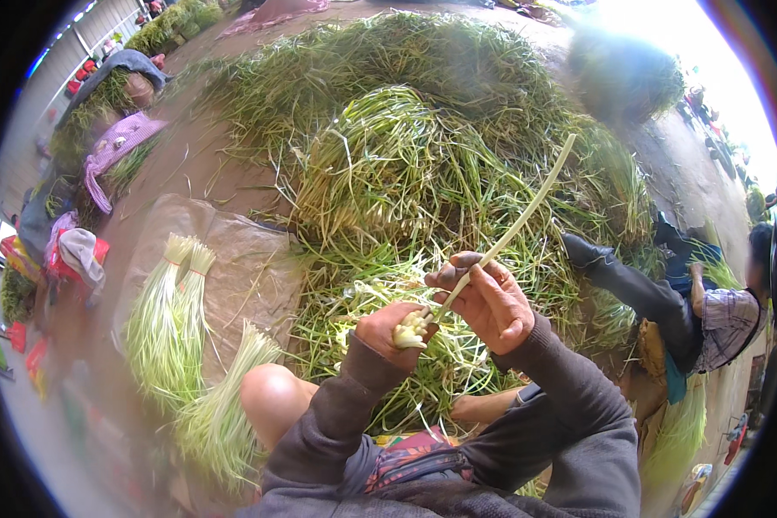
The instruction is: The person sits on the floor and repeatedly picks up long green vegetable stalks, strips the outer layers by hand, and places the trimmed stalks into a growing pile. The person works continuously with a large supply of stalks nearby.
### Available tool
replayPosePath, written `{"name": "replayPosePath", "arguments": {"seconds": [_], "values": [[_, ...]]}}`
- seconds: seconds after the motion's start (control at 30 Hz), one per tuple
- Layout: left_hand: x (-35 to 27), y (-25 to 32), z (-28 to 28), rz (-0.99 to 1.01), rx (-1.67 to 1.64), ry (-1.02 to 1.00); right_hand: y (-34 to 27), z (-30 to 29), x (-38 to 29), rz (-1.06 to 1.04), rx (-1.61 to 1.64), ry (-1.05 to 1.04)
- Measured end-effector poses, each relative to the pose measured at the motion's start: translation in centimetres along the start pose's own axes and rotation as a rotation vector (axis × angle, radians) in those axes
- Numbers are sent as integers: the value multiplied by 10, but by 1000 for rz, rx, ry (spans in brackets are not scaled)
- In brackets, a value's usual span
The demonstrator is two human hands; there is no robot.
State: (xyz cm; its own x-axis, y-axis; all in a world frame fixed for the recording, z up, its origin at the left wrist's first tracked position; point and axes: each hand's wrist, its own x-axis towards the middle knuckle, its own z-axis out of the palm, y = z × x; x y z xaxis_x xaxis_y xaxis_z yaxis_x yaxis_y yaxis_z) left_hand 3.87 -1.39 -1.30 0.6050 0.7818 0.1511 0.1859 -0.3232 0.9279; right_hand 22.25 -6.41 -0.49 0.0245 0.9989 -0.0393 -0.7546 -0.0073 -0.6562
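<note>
My left hand (388, 327) is closed around a small bunch of pale stalks (409, 331), with their blunt ends facing up. Just right of it, my right hand (492, 304) pinches one long pale green stalk (524, 210) between thumb and fingers. This stalk slants up to the right, and its lower end is close to the bunch. Beneath both hands lies a loose litter of green leaves and stalks (349, 304). A thick heap of leafy stalks (388, 155) rises in front of me.
On my left, two tied bundles of stalks (171, 291) lie on a plastic sheet (246, 272); a loose bunch (233, 395) is by my knee. Another person (725, 317) sits at the right beside the heap. A checked cloth (120, 146) covers greens at the upper left.
</note>
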Motion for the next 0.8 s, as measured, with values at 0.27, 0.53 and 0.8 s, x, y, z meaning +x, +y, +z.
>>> {"name": "replayPosePath", "arguments": {"seconds": [0.27, 0.53, 0.8], "values": [[-5, 2, -11, -107, 47, 39, -19, -18, 9, 96, -499, 76], [-1, -32, -41, 84, -237, 434, -39, -51, 20, 108, -600, 119], [-9, -35, -79, -167, -310, 937, -62, -108, 23, -179, -431, 249]]}}
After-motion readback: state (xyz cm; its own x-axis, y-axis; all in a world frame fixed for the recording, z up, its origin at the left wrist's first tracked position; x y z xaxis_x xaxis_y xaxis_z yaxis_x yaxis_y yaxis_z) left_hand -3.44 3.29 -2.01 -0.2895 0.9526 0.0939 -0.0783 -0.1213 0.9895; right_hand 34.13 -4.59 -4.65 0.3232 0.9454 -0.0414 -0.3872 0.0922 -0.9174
